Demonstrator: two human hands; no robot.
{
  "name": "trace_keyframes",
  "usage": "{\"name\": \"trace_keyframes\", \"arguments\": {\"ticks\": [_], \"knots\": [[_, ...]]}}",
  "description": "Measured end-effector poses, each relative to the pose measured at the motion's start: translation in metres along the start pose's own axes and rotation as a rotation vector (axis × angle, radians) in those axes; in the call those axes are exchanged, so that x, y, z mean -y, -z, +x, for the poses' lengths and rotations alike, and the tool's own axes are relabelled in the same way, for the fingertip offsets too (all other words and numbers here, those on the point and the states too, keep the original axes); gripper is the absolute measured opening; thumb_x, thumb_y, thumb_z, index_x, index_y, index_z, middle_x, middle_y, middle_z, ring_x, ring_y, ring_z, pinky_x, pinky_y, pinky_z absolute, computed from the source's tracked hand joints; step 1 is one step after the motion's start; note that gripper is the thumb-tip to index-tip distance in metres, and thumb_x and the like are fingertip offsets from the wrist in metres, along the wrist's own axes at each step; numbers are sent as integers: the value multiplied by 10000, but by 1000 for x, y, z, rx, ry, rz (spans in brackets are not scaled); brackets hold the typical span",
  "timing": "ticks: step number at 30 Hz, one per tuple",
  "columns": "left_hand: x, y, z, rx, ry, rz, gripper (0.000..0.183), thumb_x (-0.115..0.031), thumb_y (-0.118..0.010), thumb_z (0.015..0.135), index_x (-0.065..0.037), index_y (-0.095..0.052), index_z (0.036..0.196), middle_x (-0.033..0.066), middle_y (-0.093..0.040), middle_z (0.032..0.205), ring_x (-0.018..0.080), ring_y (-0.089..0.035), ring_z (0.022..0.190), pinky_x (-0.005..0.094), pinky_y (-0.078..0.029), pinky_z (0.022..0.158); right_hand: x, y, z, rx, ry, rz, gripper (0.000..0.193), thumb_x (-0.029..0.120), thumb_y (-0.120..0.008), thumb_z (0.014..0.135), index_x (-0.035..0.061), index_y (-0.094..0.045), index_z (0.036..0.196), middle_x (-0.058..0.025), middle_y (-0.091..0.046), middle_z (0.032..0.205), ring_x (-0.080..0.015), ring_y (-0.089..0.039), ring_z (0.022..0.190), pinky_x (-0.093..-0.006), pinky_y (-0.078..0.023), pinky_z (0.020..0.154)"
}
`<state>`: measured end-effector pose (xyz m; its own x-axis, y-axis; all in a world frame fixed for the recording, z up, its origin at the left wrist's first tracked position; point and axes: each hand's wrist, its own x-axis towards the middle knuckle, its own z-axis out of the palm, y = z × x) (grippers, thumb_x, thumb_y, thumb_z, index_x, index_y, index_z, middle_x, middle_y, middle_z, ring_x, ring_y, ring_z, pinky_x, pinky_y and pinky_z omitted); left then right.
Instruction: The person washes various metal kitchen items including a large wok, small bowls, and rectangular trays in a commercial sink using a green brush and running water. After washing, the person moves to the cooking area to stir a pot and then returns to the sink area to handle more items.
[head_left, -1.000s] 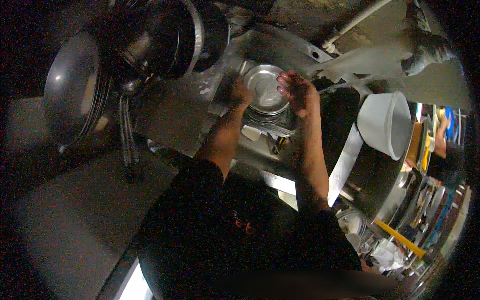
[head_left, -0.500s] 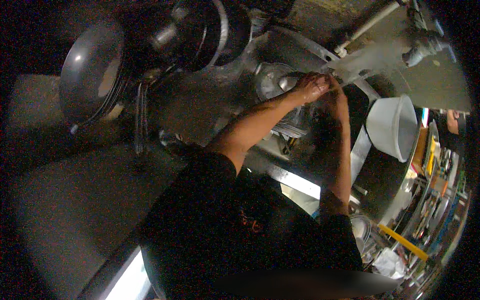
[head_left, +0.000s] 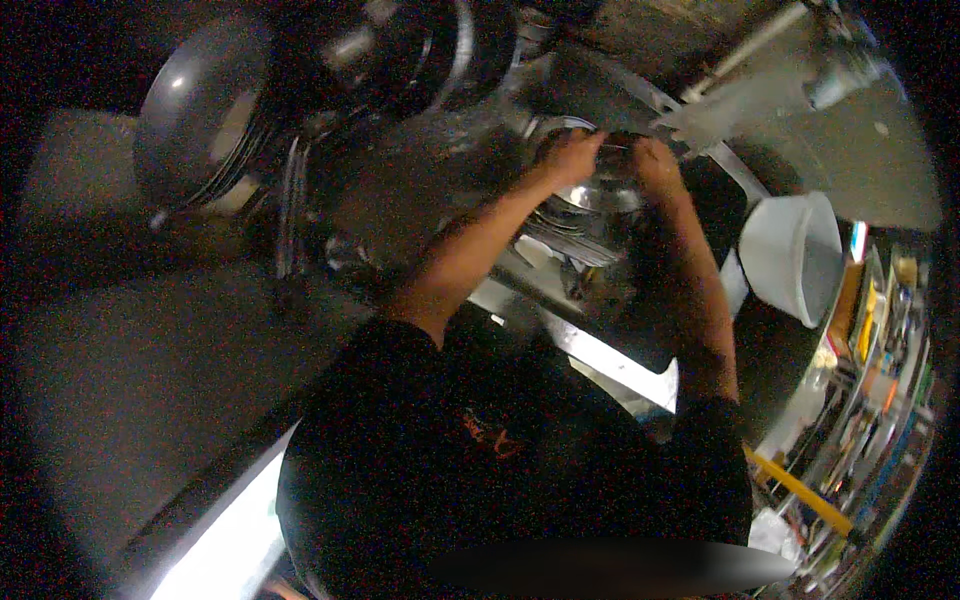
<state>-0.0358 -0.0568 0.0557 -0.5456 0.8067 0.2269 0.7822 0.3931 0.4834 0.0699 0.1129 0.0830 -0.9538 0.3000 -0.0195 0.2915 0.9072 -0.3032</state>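
Note:
A shiny metal bowl (head_left: 602, 196) is between my two hands over the sink. My left hand (head_left: 574, 160) grips its left rim, fingers curled. My right hand (head_left: 657, 168) is closed at the bowl's right side; its fingertips are partly hidden and blurred. Just below the bowl lies a stack of metal dishes (head_left: 572, 242), with smaller utensils beside it that I cannot make out. Behind my left hand, part of another round metal vessel (head_left: 560, 125) shows.
A white plastic tub (head_left: 785, 258) stands right of the sink. Large dark pots (head_left: 400, 60) are at the back, and a big round metal pan (head_left: 205, 105) stands on edge at the left. Crowded shelves (head_left: 880, 360) and a yellow bar (head_left: 800, 490) lie at the right.
My hands were together, wet, above the sink's right part. Now they have parted and come down to either side of the metal bowl. The view has shifted slightly.

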Motion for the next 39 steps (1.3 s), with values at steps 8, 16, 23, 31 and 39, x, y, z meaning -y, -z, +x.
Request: {"name": "trace_keyframes", "arguments": {"ticks": [8, 16, 23, 31, 39], "knots": [[20, 62, -134, -240, 48, -142, 568, -368, -535, 867, -86, -394, 1339, 245, -324, 1378, 433, -306, 1265, 498, -311, 1013, 0, 13, -42, -335, 492, -263, 397, 85, -417, 830, 87, -566, 1198, -123, -562, 1208, -321, -522, 1095, -420, -422, 911], [115, 150, -238, -324, 632, 612, 702, -478, -567, 823, -123, -336, 1383, 216, -229, 1444, 412, -195, 1338, 551, -187, 1059, 14, -12, -58, -370, 59, 284, 317, 89, -512, 827, 22, -595, 1125, -166, -617, 1069, -283, -611, 921, -367, -489, 802], [48, 48, -167, -265, 232, 263, 779, -546, -583, 789, -160, -306, 1406, 195, -187, 1472, 401, -166, 1353, 590, -135, 1058, -57, -74, -95, -137, -569, 1053, 161, 119, -547, 802, 15, -614, 906, -105, -612, 824, -182, -579, 639, -317, -474, 535], [63, 78, -207, -245, 225, 126, 809, -565, -575, 784, -129, -293, 1404, 212, -181, 1467, 409, -120, 1361, 574, -86, 1075, -124, -148, -172, -257, -774, 1671, 391, 178, -533, 775, 9, -510, 1127, -131, -572, 1084, -295, -571, 920, -394, -490, 771], [49, 81, -249, -123, 93, 154, 804, -623, -477, 812, -144, -265, 1421, 212, -149, 1474, 397, -115, 1365, 555, -89, 1086, 68, 6, -175, -230, -556, 2042, 587, 200, -617, 729, 47, -401, 1253, -142, -425, 1297, -363, -405, 1202, -505, -508, 857]]}}
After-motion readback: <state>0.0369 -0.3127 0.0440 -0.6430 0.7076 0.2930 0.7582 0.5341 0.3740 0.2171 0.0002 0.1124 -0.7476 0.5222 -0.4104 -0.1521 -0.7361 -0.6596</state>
